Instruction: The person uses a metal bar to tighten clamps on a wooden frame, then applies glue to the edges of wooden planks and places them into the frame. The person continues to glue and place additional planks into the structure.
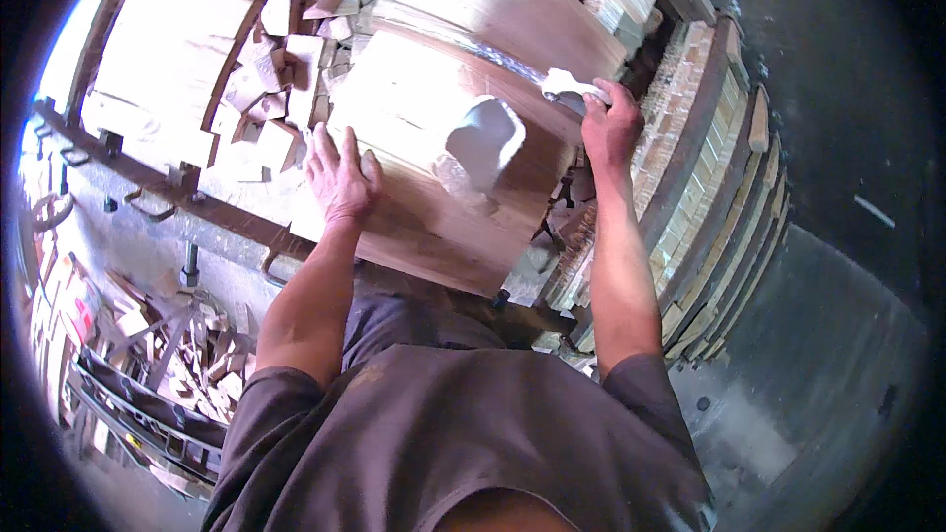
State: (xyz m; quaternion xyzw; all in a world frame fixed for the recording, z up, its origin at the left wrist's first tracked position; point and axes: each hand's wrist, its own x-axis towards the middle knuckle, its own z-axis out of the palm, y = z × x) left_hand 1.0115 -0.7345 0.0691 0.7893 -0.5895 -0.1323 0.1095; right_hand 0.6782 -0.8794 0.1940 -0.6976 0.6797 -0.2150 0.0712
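Note:
Pale wooden boards lie side by side in front of me. My left hand rests on the left end of the nearer board, its fingers spread. Pinched in my right hand is a small white-caked spreader, held at the boards' right end; its exact kind is hard to make out. A whitish wet streak runs along the edge between two boards, up to the spreader. Between my hands a cut-open white plastic container stands on the nearest board, its inside partly shadowed.
Wood offcuts are heaped left of the boards. A metal rail with hooks borders the bench on the near left. Stacked wooden panels stand at the right, beside the grey floor. More scrap wood lies low at the left.

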